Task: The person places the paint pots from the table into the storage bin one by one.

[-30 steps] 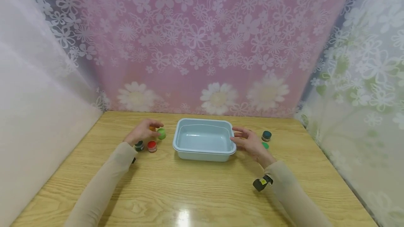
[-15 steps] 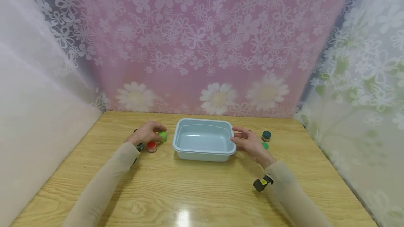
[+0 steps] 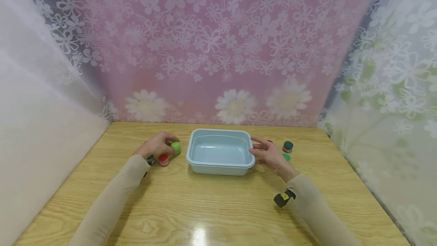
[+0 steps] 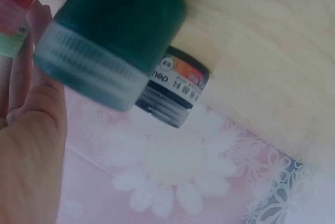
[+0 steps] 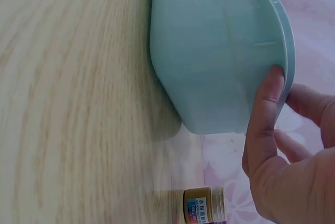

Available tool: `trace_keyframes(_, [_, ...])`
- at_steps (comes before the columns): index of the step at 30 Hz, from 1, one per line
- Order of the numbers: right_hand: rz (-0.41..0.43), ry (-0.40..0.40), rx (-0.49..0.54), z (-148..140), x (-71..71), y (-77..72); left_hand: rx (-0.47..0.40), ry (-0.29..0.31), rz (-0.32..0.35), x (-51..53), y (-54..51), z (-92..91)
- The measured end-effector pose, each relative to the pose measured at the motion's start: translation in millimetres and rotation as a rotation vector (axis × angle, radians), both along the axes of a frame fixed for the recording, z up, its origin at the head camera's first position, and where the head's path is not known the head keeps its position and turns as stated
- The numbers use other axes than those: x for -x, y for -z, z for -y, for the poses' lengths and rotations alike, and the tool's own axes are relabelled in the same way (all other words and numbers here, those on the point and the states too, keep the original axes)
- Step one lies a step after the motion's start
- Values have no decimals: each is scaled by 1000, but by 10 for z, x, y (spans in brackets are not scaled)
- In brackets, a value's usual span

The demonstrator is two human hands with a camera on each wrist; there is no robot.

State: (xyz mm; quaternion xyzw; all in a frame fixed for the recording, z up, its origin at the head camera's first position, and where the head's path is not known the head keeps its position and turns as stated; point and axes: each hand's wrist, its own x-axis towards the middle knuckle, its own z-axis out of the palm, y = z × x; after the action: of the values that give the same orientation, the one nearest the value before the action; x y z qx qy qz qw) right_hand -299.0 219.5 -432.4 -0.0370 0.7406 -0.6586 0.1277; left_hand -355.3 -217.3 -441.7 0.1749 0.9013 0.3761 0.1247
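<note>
In the head view my left hand (image 3: 157,144) has its thumb and fingers round the light green jar (image 3: 175,147) left of the pale blue basin (image 3: 220,170). The red jar (image 3: 164,160) and a dark green jar (image 3: 150,159) stand close under that hand. The left wrist view has the dark green jar (image 4: 112,20) large in front, with a dark labelled jar (image 4: 175,85) behind it. My right hand (image 3: 272,157) rests its fingertips on the basin's right rim, fingers loosely spread; the right wrist view shows the thumb and fingers at the rim.
Right of the right hand stand a dark teal jar (image 3: 288,147) and a green-lidded one (image 3: 286,157). A brownish labelled jar (image 5: 198,205) is beyond the basin in the right wrist view. A flowered curtain (image 3: 211,48) hangs behind the wooden table (image 3: 218,208).
My left hand has shifted slightly right and closed round the light green jar, which sits a little lower than before. My right hand has stayed at the basin's rim.
</note>
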Motion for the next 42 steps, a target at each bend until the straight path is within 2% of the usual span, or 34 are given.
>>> trace_keyframes(3, [8, -7, 6, -3, -9, -6, -59, -22, 40, -9, -24, 10])
trace_keyframes(11, [17, -42, 29, -39, -51, 20, -176, -31, 1, -57, -96, -15])
trace_keyframes(16, [25, -54, 41, -59, -63, 20, -236, -97, 47, -37, -151, -68])
trace_keyframes(19, [28, -58, 52, -55, -56, 16, -279, -135, 64, -62, -220, -113])
trace_keyframes(23, [43, -57, 57, -55, -66, 14, -320, -171, 40, -166, -347, -241])
trace_keyframes(26, [49, -55, 59, -60, -80, 17, -356, -189, 15, -222, -397, -364])
trace_keyframes(32, [41, -47, 59, -67, -83, 41, -453, -226, -19, -225, -370, -589])
trace_keyframes(36, [40, -63, 67, -60, -82, 45, -533, -207, -12, -258, -364, -728])
trace_keyframes(42, [36, -70, 85, -57, -99, 5, -540, -197, 2, -303, -399, -952])
